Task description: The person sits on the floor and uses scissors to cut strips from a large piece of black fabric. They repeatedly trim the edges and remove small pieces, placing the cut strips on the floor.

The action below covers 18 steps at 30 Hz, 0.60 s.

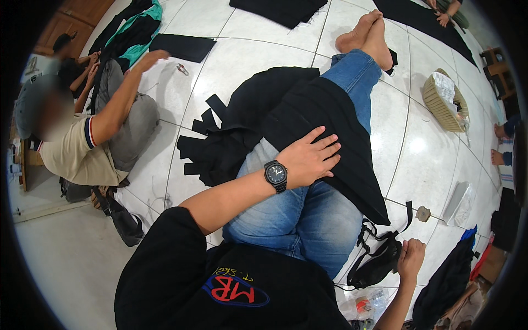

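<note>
A piece of black fabric (316,113) lies across my outstretched legs in blue jeans (269,217). My left hand (313,159), with a black watch (275,175) on its wrist, rests flat on that fabric, fingers spread. On the floor beside my legs, a heap of black cloth (250,107) with strip-like ends touches the fabric. Out to my right, my right hand (411,258) is closed, its fingers curled in. What it holds, if anything, is hidden. Close beside it lies a black strapped bag (379,261).
At left, a person in a cap (82,137) sits near small snips (182,69) and a black cloth piece (182,48). A woven basket (443,102) stands at right. Nearer are a small round object (423,214), a clear plastic package (459,203) and dark cloth (445,286).
</note>
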Each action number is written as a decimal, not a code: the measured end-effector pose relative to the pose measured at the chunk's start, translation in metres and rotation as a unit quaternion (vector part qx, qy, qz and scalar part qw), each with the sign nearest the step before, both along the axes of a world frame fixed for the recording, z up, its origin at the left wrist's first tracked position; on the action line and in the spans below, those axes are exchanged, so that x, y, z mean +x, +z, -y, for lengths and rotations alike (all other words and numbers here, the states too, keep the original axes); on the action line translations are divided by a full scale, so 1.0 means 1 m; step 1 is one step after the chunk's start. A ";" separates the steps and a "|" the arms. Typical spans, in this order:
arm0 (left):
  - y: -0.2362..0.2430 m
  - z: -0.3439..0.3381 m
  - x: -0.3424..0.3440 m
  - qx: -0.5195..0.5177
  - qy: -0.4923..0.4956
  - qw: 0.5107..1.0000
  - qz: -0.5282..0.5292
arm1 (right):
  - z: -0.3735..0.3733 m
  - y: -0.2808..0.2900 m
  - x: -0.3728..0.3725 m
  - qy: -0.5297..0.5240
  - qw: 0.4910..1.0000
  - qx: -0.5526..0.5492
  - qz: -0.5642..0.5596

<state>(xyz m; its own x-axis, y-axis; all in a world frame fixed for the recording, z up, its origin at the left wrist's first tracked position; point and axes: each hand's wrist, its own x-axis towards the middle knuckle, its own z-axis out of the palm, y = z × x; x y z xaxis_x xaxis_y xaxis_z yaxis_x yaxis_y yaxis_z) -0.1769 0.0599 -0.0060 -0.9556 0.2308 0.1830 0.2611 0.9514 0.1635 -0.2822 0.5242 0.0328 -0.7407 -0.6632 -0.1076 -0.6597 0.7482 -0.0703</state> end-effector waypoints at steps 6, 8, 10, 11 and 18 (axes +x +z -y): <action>0.000 0.000 0.001 -0.001 -0.003 1.000 0.004 | -0.026 0.002 -0.002 -0.016 1.000 0.011 -0.011; 0.001 0.000 0.000 -0.005 -0.002 1.000 0.005 | -0.036 0.002 -0.002 -0.029 0.999 0.026 -0.011; 0.001 0.000 0.001 -0.006 0.000 1.000 0.008 | -0.044 0.003 -0.002 -0.045 0.998 0.045 -0.004; 0.002 0.000 0.001 -0.009 0.001 1.000 0.010 | -0.048 0.003 -0.002 -0.043 0.998 0.041 -0.006; 0.002 0.000 0.002 -0.015 0.002 1.000 0.016 | -0.115 -0.005 0.000 -0.080 0.993 0.067 -0.049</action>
